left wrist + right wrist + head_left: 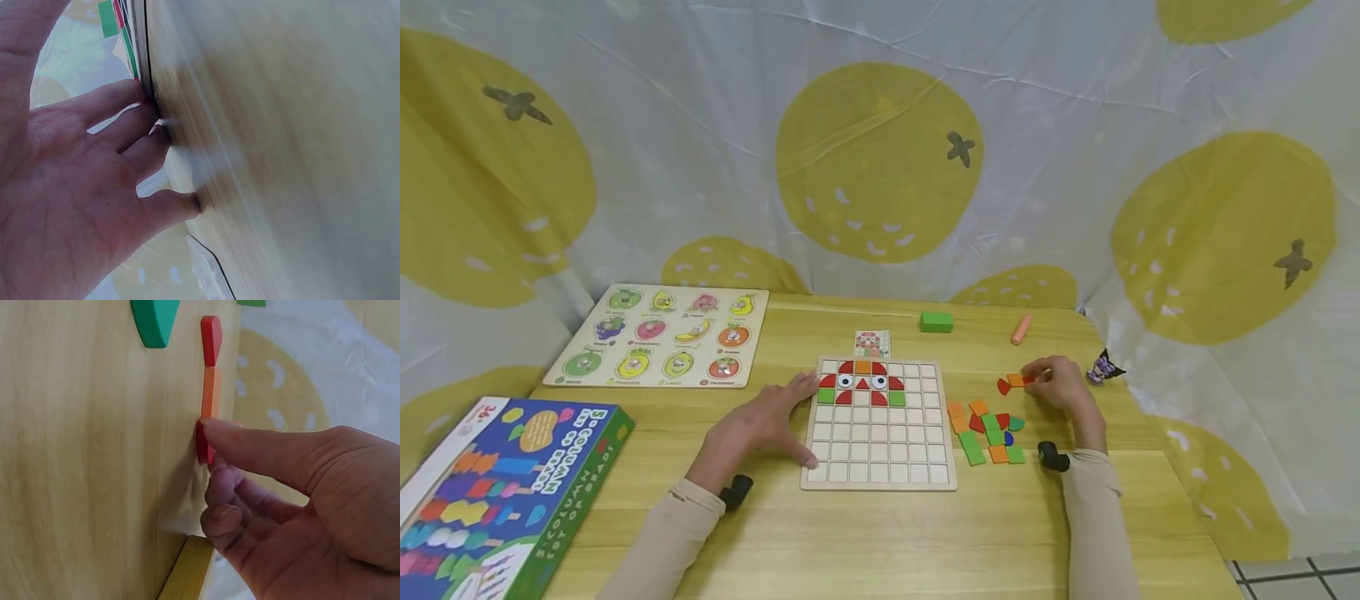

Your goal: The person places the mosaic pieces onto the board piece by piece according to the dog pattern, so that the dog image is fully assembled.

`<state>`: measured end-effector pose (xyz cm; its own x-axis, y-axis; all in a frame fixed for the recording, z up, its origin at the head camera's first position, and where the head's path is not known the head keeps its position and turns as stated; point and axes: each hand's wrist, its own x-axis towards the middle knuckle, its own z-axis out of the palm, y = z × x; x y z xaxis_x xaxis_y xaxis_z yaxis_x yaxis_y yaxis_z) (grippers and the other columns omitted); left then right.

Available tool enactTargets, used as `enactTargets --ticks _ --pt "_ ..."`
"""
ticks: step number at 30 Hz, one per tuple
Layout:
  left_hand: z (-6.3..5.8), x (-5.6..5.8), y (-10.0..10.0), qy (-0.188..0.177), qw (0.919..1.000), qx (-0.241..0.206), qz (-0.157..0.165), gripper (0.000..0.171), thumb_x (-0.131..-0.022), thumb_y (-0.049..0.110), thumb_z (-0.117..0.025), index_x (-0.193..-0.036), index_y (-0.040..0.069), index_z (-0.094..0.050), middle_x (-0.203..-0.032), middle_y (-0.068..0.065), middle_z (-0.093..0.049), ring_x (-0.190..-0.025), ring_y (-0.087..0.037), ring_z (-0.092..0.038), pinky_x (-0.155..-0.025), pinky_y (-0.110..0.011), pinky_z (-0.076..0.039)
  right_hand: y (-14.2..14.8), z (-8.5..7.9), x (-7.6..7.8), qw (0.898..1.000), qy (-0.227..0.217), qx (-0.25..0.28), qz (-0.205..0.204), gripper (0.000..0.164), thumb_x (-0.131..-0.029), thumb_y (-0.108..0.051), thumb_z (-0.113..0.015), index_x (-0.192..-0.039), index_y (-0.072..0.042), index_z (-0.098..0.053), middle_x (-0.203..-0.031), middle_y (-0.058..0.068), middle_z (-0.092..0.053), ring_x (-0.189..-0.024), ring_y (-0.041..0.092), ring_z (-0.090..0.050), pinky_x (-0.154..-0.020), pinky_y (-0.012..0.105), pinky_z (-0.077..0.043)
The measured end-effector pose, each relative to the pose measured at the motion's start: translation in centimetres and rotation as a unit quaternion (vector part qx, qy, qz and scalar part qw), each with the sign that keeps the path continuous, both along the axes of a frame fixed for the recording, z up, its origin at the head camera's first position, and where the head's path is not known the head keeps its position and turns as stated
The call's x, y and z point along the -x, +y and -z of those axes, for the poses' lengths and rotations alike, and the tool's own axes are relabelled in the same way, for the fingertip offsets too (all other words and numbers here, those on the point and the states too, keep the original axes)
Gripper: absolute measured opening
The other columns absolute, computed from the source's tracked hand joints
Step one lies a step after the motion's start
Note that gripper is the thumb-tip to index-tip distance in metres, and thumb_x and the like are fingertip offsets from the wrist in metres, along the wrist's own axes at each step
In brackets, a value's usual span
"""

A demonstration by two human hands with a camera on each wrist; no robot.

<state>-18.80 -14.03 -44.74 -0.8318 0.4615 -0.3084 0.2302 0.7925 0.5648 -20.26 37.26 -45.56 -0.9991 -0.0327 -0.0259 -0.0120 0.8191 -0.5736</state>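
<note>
My left hand (pixel 756 427) rests spread at the left edge of a wooden grid board (pixel 880 482), thumb by its near left corner and fingers toward the far end. Red, green, orange and eye-patterned tiles fill the board's top rows on the left and middle. To the right of the board, my right hand (pixel 1065 390) pinches a red tile (pixel 202 442) between thumb and fingers, low over the table. That tile lines up end to end with an orange tile (pixel 212 391) and another red tile (pixel 211 341).
Loose coloured tiles (pixel 992 437) lie right of the board. A pattern card (pixel 872 343) sits behind it. Farther back are a green block (pixel 936 322) and an orange stick (pixel 1022 329). A small figurine (pixel 1103 367) stands far right. Left are a fruit puzzle (pixel 658 337) and a toy box (pixel 505 500).
</note>
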Motion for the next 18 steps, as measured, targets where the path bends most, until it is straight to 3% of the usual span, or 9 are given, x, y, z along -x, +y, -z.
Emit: enactTargets --ticks 10,18 --pt "-0.01 -0.18 -0.10 -0.004 1.0000 -0.005 -0.004 0.128 -0.068 0.050 -0.101 -0.172 0.019 -0.032 -0.180 -0.012 -0.018 -0.159 -0.056 -0.021 -0.121 -0.074 -0.030 -0.50 0.28 -0.22 0.999 -0.024 0.020 0.006 0.018 -0.092 -0.005 -0.084 -0.105 0.007 -0.078 -0.094 0.016 -0.077 -0.086 0.023 -0.068 -0.077 0.035 -0.055" --pt "-0.05 -0.34 -0.19 0.001 1.0000 -0.007 -0.004 0.128 -0.068 0.050 -0.102 -0.171 0.019 -0.033 -0.180 -0.013 -0.019 -0.159 -0.057 -0.022 -0.122 -0.073 -0.030 -0.91 0.05 -0.24 1.000 0.006 0.015 0.016 0.011 -0.093 -0.009 -0.085 -0.092 0.001 -0.081 -0.084 0.010 -0.078 -0.075 0.017 -0.065 -0.071 0.030 -0.052"
